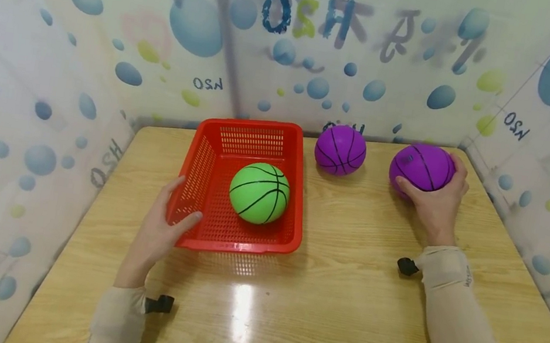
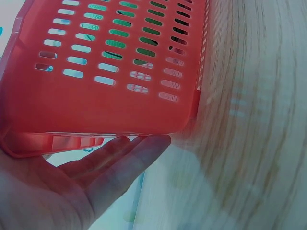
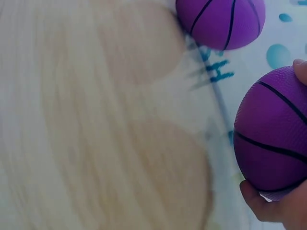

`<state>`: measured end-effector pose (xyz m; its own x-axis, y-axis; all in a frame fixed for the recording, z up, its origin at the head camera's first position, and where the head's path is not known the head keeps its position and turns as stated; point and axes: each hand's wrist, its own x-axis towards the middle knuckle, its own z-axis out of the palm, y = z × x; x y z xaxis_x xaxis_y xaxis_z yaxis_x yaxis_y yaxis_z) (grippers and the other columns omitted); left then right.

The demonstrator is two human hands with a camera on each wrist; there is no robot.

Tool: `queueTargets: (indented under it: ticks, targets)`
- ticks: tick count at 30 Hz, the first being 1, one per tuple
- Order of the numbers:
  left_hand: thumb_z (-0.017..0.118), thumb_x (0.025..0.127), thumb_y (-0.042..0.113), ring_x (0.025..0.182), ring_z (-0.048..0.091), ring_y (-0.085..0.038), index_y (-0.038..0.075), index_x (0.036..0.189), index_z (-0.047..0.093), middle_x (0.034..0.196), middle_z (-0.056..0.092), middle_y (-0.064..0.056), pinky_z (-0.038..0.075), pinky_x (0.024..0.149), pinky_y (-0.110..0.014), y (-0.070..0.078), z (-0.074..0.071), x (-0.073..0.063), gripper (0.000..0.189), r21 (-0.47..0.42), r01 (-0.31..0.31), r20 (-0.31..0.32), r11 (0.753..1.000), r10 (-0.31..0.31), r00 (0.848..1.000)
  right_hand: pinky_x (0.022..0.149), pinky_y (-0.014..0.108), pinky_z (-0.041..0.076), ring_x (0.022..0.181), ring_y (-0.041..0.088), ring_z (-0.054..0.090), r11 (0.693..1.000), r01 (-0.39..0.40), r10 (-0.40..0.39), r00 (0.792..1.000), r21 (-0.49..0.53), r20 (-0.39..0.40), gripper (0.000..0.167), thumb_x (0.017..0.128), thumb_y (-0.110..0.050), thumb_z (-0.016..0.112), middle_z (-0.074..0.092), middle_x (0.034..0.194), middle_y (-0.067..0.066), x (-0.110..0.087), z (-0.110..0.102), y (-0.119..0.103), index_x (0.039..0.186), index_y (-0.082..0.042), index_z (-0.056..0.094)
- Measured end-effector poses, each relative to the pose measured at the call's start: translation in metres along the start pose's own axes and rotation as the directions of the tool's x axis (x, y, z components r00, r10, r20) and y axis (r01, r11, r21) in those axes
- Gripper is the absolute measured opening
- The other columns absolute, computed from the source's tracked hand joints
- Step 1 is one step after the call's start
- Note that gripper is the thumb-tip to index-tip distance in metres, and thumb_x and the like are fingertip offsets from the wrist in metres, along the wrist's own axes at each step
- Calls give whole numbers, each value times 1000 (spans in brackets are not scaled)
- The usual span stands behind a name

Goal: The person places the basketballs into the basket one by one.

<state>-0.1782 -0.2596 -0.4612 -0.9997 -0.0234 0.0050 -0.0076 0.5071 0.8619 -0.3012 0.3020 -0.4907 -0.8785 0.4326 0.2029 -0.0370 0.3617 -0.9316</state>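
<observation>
On the table, a red plastic basket (image 1: 242, 248) with slotted walls holds a green ball (image 1: 259, 194) with black basketball lines. My left hand (image 1: 155, 231) holds the basket at its near left corner. The thumb reaches over the rim, while the fingers (image 2: 129, 165) lie along the outer side wall. At the far right, my right hand (image 1: 437, 207) grips a purple ball (image 1: 422, 165), thumb on the near side and fingers round the right side. A second purple ball (image 1: 340, 150) sits between the basket and the gripped ball, touched by neither hand.
The wooden table (image 1: 339, 311) reaches back to a patterned wall covering (image 1: 278, 77), with more of it on both sides. The basket and the second purple ball stand near the table's back edge.
</observation>
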Motion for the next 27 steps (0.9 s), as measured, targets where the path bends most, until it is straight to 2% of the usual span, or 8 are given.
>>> queueTargets:
  ticks: [5, 9, 16, 20, 27]
  targets:
    - [77, 106, 34, 153, 46, -41, 32, 180, 16, 178, 34, -15, 39, 124, -71, 0, 0, 0, 96, -1, 3, 2, 1000, -3, 1000, 131, 45, 35, 159, 21, 32, 998, 18, -18, 1000, 52, 10, 117, 81, -39, 102, 23, 175, -1, -3, 4, -22, 167, -56, 25]
    - [77, 106, 34, 153, 46, -41, 32, 179, 17, 178, 35, -15, 38, 124, -71, 0, 0, 0, 95, -2, -3, -1, 1000, 3, 1000, 130, 44, 38, 159, 21, 34, 989, 51, -55, 998, 141, 26, 117, 82, -33, 101, 24, 176, -2, -6, 8, -45, 170, -51, 25]
    - [78, 106, 31, 153, 46, -40, 32, 178, 21, 177, 36, -13, 36, 125, -72, -3, 0, 2, 93, 0, -33, -15, 999, 33, 999, 128, 43, 42, 156, 21, 38, 941, 137, -159, 986, 309, 47, 117, 80, -20, 102, 32, 174, -3, -9, 20, -80, 169, -45, 30]
    - [79, 105, 32, 154, 45, -40, 30, 178, 22, 178, 35, -12, 35, 126, -70, -4, 1, 2, 92, -4, -45, -15, 999, 45, 999, 128, 42, 42, 156, 22, 39, 918, 171, -203, 978, 357, 54, 118, 77, -15, 103, 34, 173, -2, -11, 28, -94, 168, -44, 33]
    - [78, 105, 31, 153, 46, -42, 29, 179, 19, 178, 34, -15, 37, 125, -71, -4, 0, 1, 94, -7, -43, -8, 999, 43, 999, 127, 44, 43, 155, 23, 41, 895, 185, -251, 961, 406, 115, 118, 77, -11, 102, 36, 172, -2, -17, 48, -115, 169, -41, 34]
